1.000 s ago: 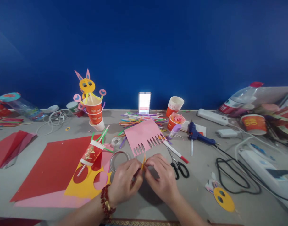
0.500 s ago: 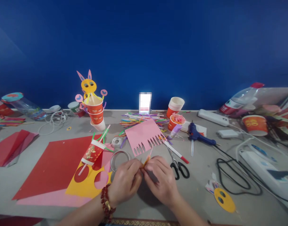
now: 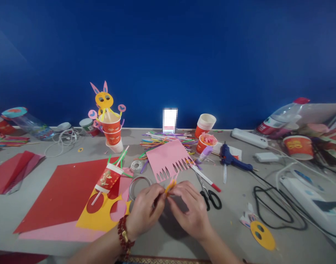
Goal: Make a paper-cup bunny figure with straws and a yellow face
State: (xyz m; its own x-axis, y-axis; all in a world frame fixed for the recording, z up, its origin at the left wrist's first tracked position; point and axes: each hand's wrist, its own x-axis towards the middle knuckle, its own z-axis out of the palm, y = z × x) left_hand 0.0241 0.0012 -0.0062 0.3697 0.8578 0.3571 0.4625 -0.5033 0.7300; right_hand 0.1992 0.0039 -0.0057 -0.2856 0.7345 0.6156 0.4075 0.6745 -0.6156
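Note:
Between my two hands is a small yellow paper cutout (image 3: 170,187), seen nearly edge-on, with thin pink paper strips rising from its top. My left hand (image 3: 147,205), with a red bead bracelet at the wrist, pinches its left side. From the other side, the fingers of my right hand (image 3: 191,211) grip it too. The cutout's face is hidden from view. Just beyond lies a pink paper sheet (image 3: 168,157) with pointed slots cut along its near edge. Black-handled scissors (image 3: 210,198) rest to the right of my right hand, and a roll of tape (image 3: 132,187) beside my left.
At left stand stacked cups with a yellow rabbit face (image 3: 104,99). A tipped red cup with straws (image 3: 109,178) lies on red paper (image 3: 55,194) and cut yellow paper (image 3: 87,218). Right are a glue gun (image 3: 234,159), its cable, and another rabbit face (image 3: 263,234).
The yellow cutout has turned and risen slightly between my fingers, so more of it and its pink strips shows. The fingers of my right hand have shifted a little. The table things stay put.

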